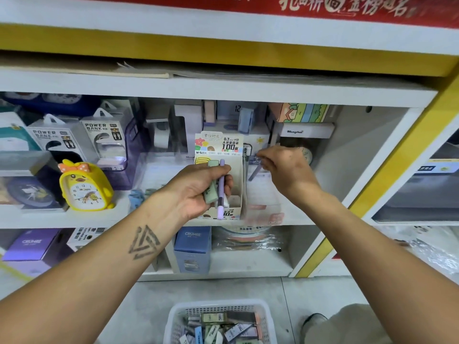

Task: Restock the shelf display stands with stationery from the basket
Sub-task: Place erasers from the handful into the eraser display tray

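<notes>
A: Stationery [221, 186] is gripped in the left hand [198, 189]: a purple pen and a green lead case, clamped between curled fingers and thumb, held just in front of the cardboard display stand [234, 155] on the middle shelf [154, 214].

B: Right hand [285, 165]?

A: A purple pen [254, 172] is pinched at its upper end by the fingertips, tip angled down, beside the stand in front of the clear holder. Blur is noted; exact contact cannot be told.

B: Handling?

A: Items are judged light, rigid, smooth plastic, so slip is likely if held loosely. A pinch near the middle or the cap end is advised, so the tip can be steered into a slot. The cardboard stand is judged flimsy and easily nudged.

B: Remaining stock?

A: More cases and erasers are seen in the white basket [173, 316] on the floor below. The stand looks only partly filled, so the task is judged unfinished.

B: Surroundings?

A: A yellow chick clock [85, 186] and power bank boxes [104, 140] are noted to the left.
</notes>
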Available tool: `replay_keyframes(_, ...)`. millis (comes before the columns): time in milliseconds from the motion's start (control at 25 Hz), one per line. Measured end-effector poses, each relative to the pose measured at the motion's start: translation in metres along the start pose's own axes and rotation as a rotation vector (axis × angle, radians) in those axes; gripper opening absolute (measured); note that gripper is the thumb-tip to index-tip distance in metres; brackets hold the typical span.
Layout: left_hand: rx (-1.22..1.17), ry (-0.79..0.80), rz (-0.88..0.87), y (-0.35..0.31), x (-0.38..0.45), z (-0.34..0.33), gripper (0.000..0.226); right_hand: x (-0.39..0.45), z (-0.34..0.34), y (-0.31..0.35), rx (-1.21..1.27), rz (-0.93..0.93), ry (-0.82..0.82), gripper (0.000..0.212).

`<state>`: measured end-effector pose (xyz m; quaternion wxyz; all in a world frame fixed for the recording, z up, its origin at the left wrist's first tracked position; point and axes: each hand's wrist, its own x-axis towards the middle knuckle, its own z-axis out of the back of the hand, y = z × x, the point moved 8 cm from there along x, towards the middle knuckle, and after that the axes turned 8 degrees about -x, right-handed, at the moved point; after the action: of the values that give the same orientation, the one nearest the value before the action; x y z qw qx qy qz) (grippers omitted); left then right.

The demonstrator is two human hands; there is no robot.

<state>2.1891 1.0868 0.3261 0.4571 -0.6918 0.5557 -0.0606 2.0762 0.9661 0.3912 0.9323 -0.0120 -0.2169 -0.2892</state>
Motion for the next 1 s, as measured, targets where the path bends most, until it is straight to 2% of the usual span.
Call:
replay_keyframes(200, 0.023, -0.009, -0.014, 0.000, 0.001, 0.001, 0.024, 0.002, -0.001, -0.005, 0.225, -0.127, -0.035, 0.009)
replay_keyframes(280, 0.024, 0.000, -0.014, 0.000, 0.000, 0.001, 0.025, 0.004, -0.002, -0.005, 0.240, -0.130, -0.066, 0.006)
replay_keyframes(360, 0.017, 0.009, -0.010, 0.001, 0.001, 0.002, 0.029, 0.006, -0.007, -0.006, 0.195, -0.109, -0.071, 0.014)
replay_keyframes(480, 0.020, 0.015, -0.014, 0.001, 0.001, 0.004, 0.040, 0.007, -0.021, -0.004, 0.042, -0.063, 0.041, 0.039)
replay_keyframes(560, 0.018, 0.032, -0.018, 0.001, 0.001, 0.003, 0.046, 0.006, -0.017, -0.005, 0.069, -0.093, 0.025, 0.043)
replay_keyframes(640, -0.005, 0.048, -0.021, 0.002, 0.002, 0.001, 0.049, 0.005, -0.008, -0.006, 0.269, -0.181, -0.008, 0.027)
replay_keyframes(720, 0.002, 0.052, -0.028, 0.004, 0.002, 0.000, 0.044, 0.001, -0.011, -0.002, 0.609, -0.303, 0.101, 0.010)
replay_keyframes(840, 0.097, 0.103, -0.035, 0.007, 0.001, -0.009, 0.020, -0.010, -0.021, 0.010, 0.811, -0.395, 0.287, 0.016)
replay_keyframes(920, 0.111, 0.129, -0.049, 0.009, -0.001, -0.016, 0.013, -0.012, -0.024, 0.012, 0.880, -0.416, 0.314, 0.017)
replay_keyframes(1000, 0.064, 0.089, -0.073, 0.005, 0.002, -0.015, 0.014, -0.012, -0.023, 0.010, 0.928, -0.440, 0.314, 0.023)
